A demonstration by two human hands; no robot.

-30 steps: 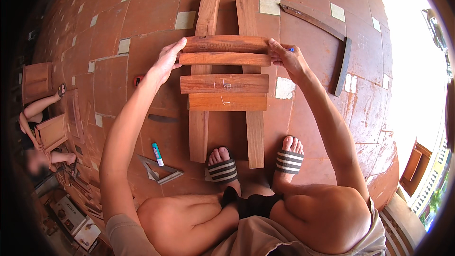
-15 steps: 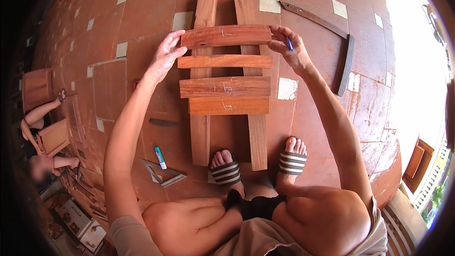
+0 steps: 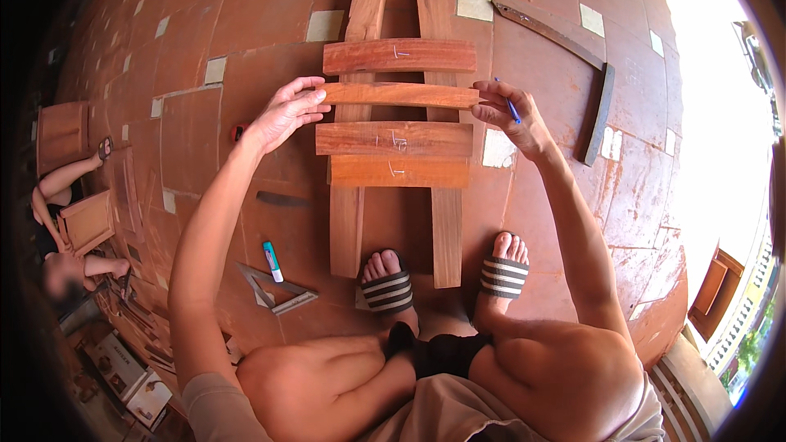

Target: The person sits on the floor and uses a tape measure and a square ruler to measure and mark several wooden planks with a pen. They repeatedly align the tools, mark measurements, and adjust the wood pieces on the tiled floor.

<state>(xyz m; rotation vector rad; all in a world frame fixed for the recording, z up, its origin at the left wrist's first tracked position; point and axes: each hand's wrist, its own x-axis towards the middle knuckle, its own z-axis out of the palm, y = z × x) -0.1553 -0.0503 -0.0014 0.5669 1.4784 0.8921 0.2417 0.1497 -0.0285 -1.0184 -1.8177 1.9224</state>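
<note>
Two long wooden beams (image 3: 347,229) lie side by side on the floor, pointing away from me. Several shorter reddish boards rest across them. My left hand (image 3: 286,113) pinches the left end of a narrow, slightly curved slat (image 3: 397,96), second from the far end. At its right end are the fingers of my right hand (image 3: 512,119), which also keeps a blue pen (image 3: 513,110) tucked between them. Beyond the slat sits a wider curved board (image 3: 442,56) with a white mark. Nearer me, a marked board (image 3: 352,139) and an orange-toned board (image 3: 442,172) lie against each other.
A large carpenter's square (image 3: 602,106) lies to the right on the tiled floor (image 3: 540,196). On the left are a set square (image 3: 291,303), a teal-and-white marker (image 3: 273,262) and a dark flat blade-like piece (image 3: 281,198). Another person (image 3: 61,188) sits far left among wooden pieces.
Both hands have left the far curved board and come nearer to me, onto the ends of the narrow slat. The slat has shifted slightly away from me. The pen stays in my right hand.
</note>
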